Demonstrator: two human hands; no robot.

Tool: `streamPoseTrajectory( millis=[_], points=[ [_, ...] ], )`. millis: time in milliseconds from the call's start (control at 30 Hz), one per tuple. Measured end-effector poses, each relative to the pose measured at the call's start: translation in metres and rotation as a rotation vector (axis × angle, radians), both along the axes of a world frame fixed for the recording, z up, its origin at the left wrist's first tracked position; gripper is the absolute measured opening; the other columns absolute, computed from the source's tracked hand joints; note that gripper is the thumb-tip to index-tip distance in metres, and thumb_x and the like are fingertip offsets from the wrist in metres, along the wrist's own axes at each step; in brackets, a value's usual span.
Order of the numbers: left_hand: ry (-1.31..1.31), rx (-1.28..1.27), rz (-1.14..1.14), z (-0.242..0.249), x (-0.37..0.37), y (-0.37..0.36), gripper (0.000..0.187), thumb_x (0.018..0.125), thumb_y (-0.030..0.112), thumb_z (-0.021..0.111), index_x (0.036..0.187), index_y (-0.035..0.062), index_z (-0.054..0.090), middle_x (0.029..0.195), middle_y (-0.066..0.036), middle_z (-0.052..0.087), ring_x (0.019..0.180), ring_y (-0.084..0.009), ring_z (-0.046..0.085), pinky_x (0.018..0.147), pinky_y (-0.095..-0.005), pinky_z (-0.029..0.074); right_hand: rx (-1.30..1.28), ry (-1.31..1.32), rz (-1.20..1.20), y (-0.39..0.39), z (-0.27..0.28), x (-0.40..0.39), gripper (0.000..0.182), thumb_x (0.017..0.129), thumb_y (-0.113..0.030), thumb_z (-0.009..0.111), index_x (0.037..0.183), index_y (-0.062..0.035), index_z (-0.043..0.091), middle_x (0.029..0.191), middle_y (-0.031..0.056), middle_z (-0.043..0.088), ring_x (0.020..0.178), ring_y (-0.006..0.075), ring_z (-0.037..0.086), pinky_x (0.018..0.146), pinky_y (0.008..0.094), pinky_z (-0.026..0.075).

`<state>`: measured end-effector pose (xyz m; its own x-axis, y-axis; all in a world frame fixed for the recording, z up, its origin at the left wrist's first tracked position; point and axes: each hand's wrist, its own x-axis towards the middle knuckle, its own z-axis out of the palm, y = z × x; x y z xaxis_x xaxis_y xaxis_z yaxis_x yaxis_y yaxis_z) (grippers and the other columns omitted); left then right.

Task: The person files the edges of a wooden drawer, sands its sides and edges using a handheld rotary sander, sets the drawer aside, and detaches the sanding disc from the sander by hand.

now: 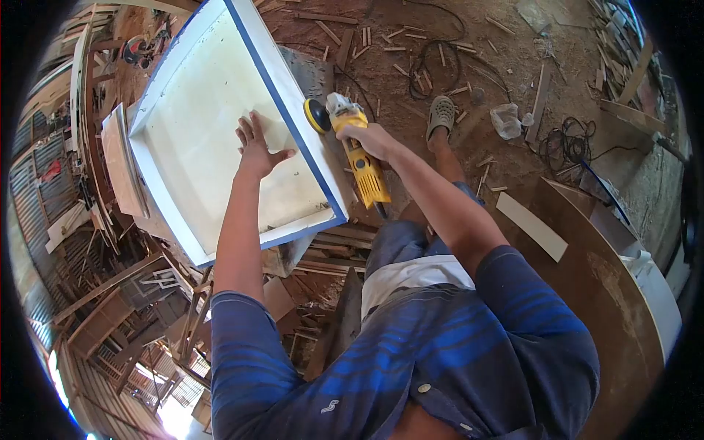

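A large white panel (198, 95) with a raised frame and a blue edge stripe lies tilted across the upper left. My left hand (254, 144) rests flat on its inner white surface, fingers spread. My right hand (374, 137) grips a yellow angle grinder (359, 158) by its body. The grinder's black disc (317, 115) touches the blue stripe on the panel's right rim.
The dirt floor is littered with wood scraps (381, 40) and black cables (433, 62). My sandalled foot (441, 116) stands to the right of the grinder. A curved brown board (609, 286) lies at right. Stacked timber frames (125, 308) fill the lower left.
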<state>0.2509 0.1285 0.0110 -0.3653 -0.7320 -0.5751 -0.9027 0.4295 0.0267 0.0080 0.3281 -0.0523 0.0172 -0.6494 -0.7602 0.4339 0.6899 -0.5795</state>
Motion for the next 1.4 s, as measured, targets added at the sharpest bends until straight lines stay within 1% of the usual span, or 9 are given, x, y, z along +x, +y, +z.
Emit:
streamPoseTrajectory(
  millis=[133, 200, 400, 667, 833, 967, 1133, 1267, 1400],
  points=[
    [-0.011, 0.016, 0.006, 0.003, -0.001, -0.001, 0.162, 0.066, 0.061, 0.096, 0.169, 0.0131, -0.019, 0.175, -0.03, -0.015, 0.161, -0.0543, -0.008, 0.123, -0.073, 0.025, -0.01, -0.041, 0.004, -0.012, -0.002, -0.003, 0.061, 0.08, -0.054, 0.078, 0.105, 0.0019, 0.076, 0.094, 0.0122, 0.074, 0.083, 0.0212, 0.071, 0.075, 0.0349, 0.056],
    [-0.009, 0.024, 0.009, 0.003, -0.004, -0.002, 0.162, 0.066, 0.061, 0.096, 0.169, 0.0119, -0.019, 0.175, -0.031, -0.015, 0.161, -0.0546, -0.008, 0.122, -0.0733, 0.025, -0.041, 0.007, 0.006, 0.008, 0.008, 0.0, 0.059, 0.081, -0.052, 0.078, 0.104, 0.0017, 0.076, 0.094, 0.0116, 0.074, 0.082, 0.0207, 0.071, 0.076, 0.0346, 0.056],
    [0.001, 0.037, 0.008, 0.001, -0.001, -0.004, 0.163, 0.066, 0.059, 0.097, 0.169, 0.0107, -0.02, 0.174, -0.032, -0.017, 0.16, -0.0569, -0.008, 0.121, -0.0755, 0.024, 0.081, -0.095, -0.056, 0.055, 0.018, 0.021, 0.051, 0.081, -0.045, 0.08, 0.107, -0.0016, 0.076, 0.096, 0.0091, 0.075, 0.082, 0.0186, 0.07, 0.076, 0.0341, 0.056],
    [-0.016, 0.095, 0.041, 0.007, -0.008, -0.008, 0.165, 0.064, 0.052, 0.1, 0.168, 0.0106, -0.021, 0.172, -0.035, -0.02, 0.158, -0.0605, -0.011, 0.12, -0.0774, 0.021, 0.011, -0.064, -0.058, -0.065, 0.024, -0.026, 0.05, 0.081, -0.042, 0.082, 0.106, 0.0004, 0.076, 0.094, 0.0075, 0.074, 0.078, 0.0185, 0.071, 0.073, 0.0336, 0.056],
    [-0.02, 0.14, 0.051, 0.01, -0.012, -0.012, 0.165, 0.064, 0.05, 0.1, 0.167, 0.0075, -0.022, 0.17, -0.038, -0.023, 0.157, -0.0617, -0.014, 0.12, -0.0776, 0.019, -0.023, -0.055, -0.053, -0.14, 0.016, -0.055, 0.048, 0.081, -0.041, 0.083, 0.105, 0.0001, 0.076, 0.09, 0.0074, 0.073, 0.076, 0.0179, 0.07, 0.07, 0.0339, 0.055],
    [-0.046, 0.166, 0.06, 0.013, -0.019, -0.017, 0.166, 0.063, 0.052, 0.099, 0.166, 0.0043, -0.022, 0.169, -0.039, -0.023, 0.156, -0.0629, -0.014, 0.121, -0.0774, 0.019, -0.01, -0.138, -0.108, -0.193, 0.024, -0.077, 0.047, 0.08, -0.04, 0.083, 0.103, 0.0002, 0.075, 0.087, 0.008, 0.071, 0.071, 0.0185, 0.069, 0.065, 0.0351, 0.055],
    [-0.025, 0.155, 0.062, 0.012, -0.018, -0.018, 0.167, 0.061, 0.056, 0.098, 0.167, 0.0038, -0.019, 0.169, -0.04, -0.022, 0.156, -0.0641, -0.012, 0.12, -0.0777, 0.019, 0.006, -0.075, -0.081, -0.258, 0.016, -0.096, 0.041, 0.083, -0.035, 0.081, 0.1, 0.0009, 0.072, 0.084, 0.0087, 0.069, 0.067, 0.0195, 0.068, 0.061, 0.0358, 0.055],
    [-0.036, 0.155, 0.056, 0.01, -0.018, -0.021, 0.167, 0.06, 0.058, 0.097, 0.167, 0.0022, -0.018, 0.168, -0.042, -0.021, 0.155, -0.065, -0.012, 0.12, -0.0782, 0.019, 0.02, -0.128, -0.099, -0.272, 0.017, -0.103, 0.039, 0.083, -0.033, 0.082, 0.099, 0.0008, 0.072, 0.083, 0.0087, 0.07, 0.068, 0.0197, 0.069, 0.062, 0.0354, 0.056],
    [-0.03, 0.165, 0.054, 0.012, -0.019, -0.022, 0.167, 0.06, 0.059, 0.096, 0.167, 0.0003, -0.018, 0.167, -0.043, -0.02, 0.154, -0.0666, -0.012, 0.119, -0.0789, 0.02, -0.009, -0.15, -0.114, -0.244, 0.024, -0.091, 0.038, 0.083, -0.031, 0.083, 0.102, 0.0002, 0.074, 0.086, 0.0073, 0.071, 0.07, 0.0184, 0.069, 0.064, 0.0353, 0.056]
  ],
)
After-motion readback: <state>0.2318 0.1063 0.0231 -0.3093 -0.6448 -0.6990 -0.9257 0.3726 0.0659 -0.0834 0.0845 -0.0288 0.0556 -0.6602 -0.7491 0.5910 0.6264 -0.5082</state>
